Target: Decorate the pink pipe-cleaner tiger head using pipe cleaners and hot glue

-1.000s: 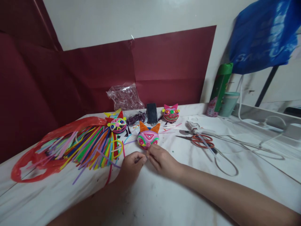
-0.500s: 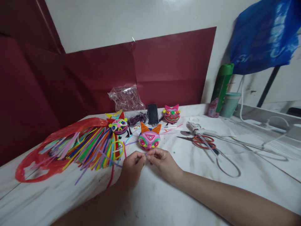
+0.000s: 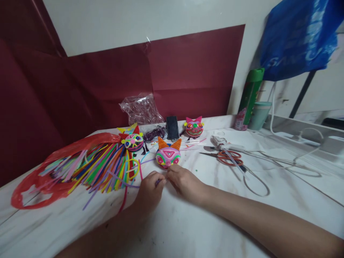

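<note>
My left hand [image 3: 150, 188] is closed in a pinch on a purple pipe cleaner [image 3: 158, 182], of which a short bit shows between thumb and forefinger. Right beside it, my right hand [image 3: 186, 182] has its fingertips pressed together near the same spot; what lies in them is hidden. Just beyond both hands sits a pink animal head [image 3: 168, 157] made of coiled pipe cleaners, with orange ears. To the left, many coloured pipe cleaners [image 3: 99, 168] spread out of a red plastic bag [image 3: 29, 195].
Two similar heads stand behind, one with red ears [image 3: 133, 142], one with pink ears [image 3: 194, 127]. A phone [image 3: 172, 127] leans at the back beside clear plastic wrap [image 3: 142, 109]. Rightward lie orange-handled scissors [image 3: 229, 157], a glue gun [image 3: 224, 144] and cables. A green can [image 3: 249, 96] and cup [image 3: 260, 115] stand behind.
The view has shifted slightly. My right hand has turned, its knuckles now more on top and its fingers curled downward. More of the purple piece shows in my left hand.
</note>
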Demonstrator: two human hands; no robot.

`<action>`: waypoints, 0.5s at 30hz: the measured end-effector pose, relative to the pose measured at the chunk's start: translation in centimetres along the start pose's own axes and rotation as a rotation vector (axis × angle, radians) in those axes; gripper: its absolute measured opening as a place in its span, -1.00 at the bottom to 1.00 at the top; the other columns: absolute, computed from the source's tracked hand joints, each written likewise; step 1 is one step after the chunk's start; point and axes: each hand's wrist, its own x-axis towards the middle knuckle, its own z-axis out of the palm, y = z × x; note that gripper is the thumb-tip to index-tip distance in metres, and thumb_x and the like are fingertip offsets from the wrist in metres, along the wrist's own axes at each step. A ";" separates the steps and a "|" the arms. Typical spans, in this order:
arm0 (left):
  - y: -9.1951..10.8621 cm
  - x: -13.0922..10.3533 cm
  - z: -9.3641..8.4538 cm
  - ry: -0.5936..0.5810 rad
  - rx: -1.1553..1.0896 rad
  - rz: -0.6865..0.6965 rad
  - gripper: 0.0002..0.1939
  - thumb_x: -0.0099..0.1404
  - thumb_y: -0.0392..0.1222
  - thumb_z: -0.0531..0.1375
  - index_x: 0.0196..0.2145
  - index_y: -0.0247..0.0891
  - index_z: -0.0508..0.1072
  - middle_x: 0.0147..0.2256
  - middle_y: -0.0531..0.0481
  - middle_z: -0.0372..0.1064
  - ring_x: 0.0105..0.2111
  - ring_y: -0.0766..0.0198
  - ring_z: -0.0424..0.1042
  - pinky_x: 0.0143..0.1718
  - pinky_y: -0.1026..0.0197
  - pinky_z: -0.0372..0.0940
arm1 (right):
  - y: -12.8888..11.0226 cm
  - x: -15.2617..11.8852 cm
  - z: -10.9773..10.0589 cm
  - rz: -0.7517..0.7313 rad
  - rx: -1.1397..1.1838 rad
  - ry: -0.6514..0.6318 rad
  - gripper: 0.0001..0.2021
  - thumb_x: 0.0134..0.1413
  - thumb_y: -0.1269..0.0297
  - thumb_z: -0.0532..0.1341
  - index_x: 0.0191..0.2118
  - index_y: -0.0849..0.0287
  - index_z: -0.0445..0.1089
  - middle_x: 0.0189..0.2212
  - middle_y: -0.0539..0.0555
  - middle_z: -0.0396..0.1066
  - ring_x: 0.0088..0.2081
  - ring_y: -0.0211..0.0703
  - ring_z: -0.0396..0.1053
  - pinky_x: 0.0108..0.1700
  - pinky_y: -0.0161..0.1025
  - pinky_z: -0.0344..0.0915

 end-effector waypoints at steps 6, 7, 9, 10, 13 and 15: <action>-0.1 -0.1 -0.1 0.050 0.116 0.135 -0.83 0.07 -0.34 0.02 -0.63 -0.25 0.28 -0.59 0.07 0.19 -0.54 0.32 0.21 -0.48 0.28 0.06 | -0.2 0.0 0.8 0.179 0.156 0.060 -0.81 0.04 0.52 0.05 -0.46 0.24 0.37 -0.46 0.13 0.35 -0.36 -0.14 0.28 -0.32 -0.25 0.22; 0.0 0.0 -0.3 0.073 0.082 0.103 -0.83 0.08 -0.34 0.02 -0.63 -0.25 0.27 -0.59 0.07 0.19 -0.54 0.33 0.20 -0.49 0.29 0.06 | -0.2 0.1 1.1 0.272 0.294 0.121 -0.83 0.04 0.48 0.08 -0.47 0.23 0.38 -0.47 0.10 0.36 -0.37 -0.17 0.29 -0.32 -0.27 0.22; 0.3 0.0 -0.5 0.118 -0.024 0.024 -0.84 0.11 -0.30 0.04 -0.60 -0.25 0.29 -0.58 0.08 0.19 -0.53 0.34 0.21 -0.48 0.30 0.08 | -0.3 0.3 1.6 0.443 0.584 0.204 -0.89 0.01 0.39 0.14 -0.44 0.20 0.41 -0.50 0.04 0.37 -0.41 -0.21 0.30 -0.34 -0.29 0.22; 0.4 0.0 -0.5 0.135 -0.082 -0.009 -0.84 0.12 -0.27 0.05 -0.59 -0.25 0.30 -0.57 0.09 0.20 -0.52 0.34 0.22 -0.48 0.31 0.10 | -0.3 0.4 1.9 0.510 0.706 0.226 -0.91 -0.01 0.35 0.17 -0.42 0.20 0.42 -0.51 0.01 0.38 -0.44 -0.23 0.30 -0.36 -0.30 0.22; 0.4 -0.1 -0.4 0.141 -0.188 -0.055 -0.83 0.15 -0.22 0.06 -0.56 -0.25 0.33 -0.55 0.09 0.23 -0.50 0.33 0.24 -0.46 0.31 0.13 | -0.5 0.3 2.4 0.615 0.897 0.273 -0.85 -0.08 0.24 0.23 -0.37 0.19 0.43 -0.53 -0.03 0.37 -0.48 -0.27 0.27 -0.41 -0.32 0.20; 0.2 -0.2 -0.2 0.112 -0.197 -0.059 -0.83 0.15 -0.21 0.06 -0.55 -0.26 0.34 -0.54 0.08 0.25 -0.49 0.33 0.25 -0.45 0.31 0.14 | -0.7 0.1 2.3 0.606 0.868 0.305 -0.86 -0.09 0.23 0.23 -0.40 0.19 0.42 -0.52 -0.02 0.37 -0.46 -0.25 0.28 -0.38 -0.31 0.21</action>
